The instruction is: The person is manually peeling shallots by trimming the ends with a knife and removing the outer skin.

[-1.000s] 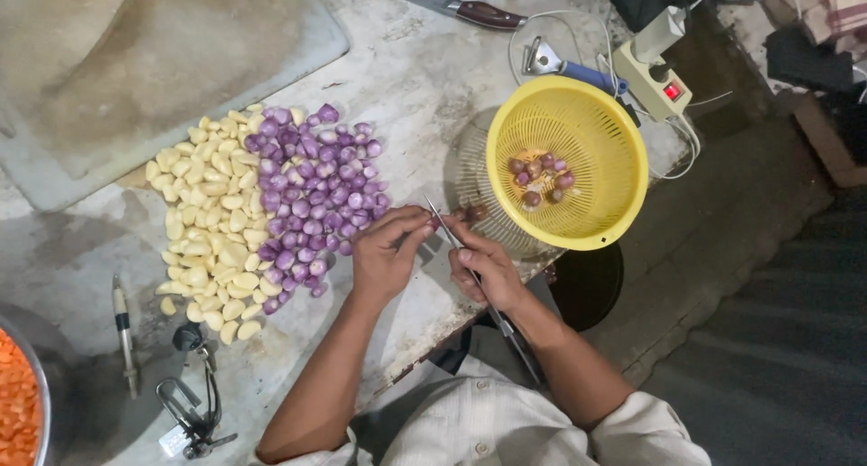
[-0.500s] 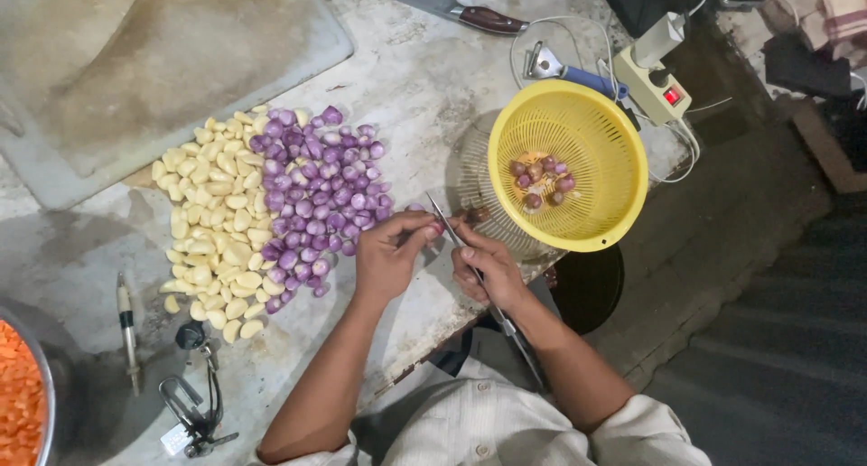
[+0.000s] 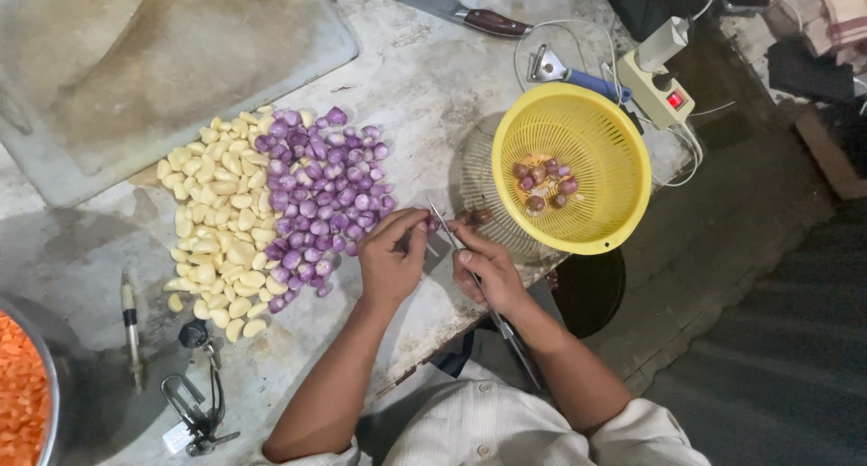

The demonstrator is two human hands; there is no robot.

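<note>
Left hand (image 3: 390,265) is curled, fingertips pinching a small purple shallot (image 3: 422,224) right at its tip. Right hand (image 3: 488,269) is closed around a thin paring knife (image 3: 444,224); the blade pokes up out of the fist and meets the shallot, while the long handle end runs back under the wrist toward the body. The two hands are just beside each other, nearly touching, over the near edge of the bench (image 3: 424,78).

Just left of the left hand: a pile of peeled purple shallots (image 3: 321,195), touching a pile of peeled garlic cloves (image 3: 221,222) further left. Beyond both piles, on the far left, lies a large grey cutting board (image 3: 163,60).

Just beyond and right of the right hand: a yellow colander (image 3: 578,172) with a few unpeeled reddish shallots (image 3: 540,181) in its bottom. It sits partly over a clear container; can't tell what kind.

Well beyond the hands: a big knife with a dark handle (image 3: 442,5), a peeler with a blue handle (image 3: 564,73), and a white power strip (image 3: 659,91) with a lit red switch.

Near left, by the left elbow: a pen-like tool (image 3: 131,326), a metal clip gadget (image 3: 194,403), and the rim of a metal bowl (image 3: 56,398) holding chopped orange pieces.
</note>
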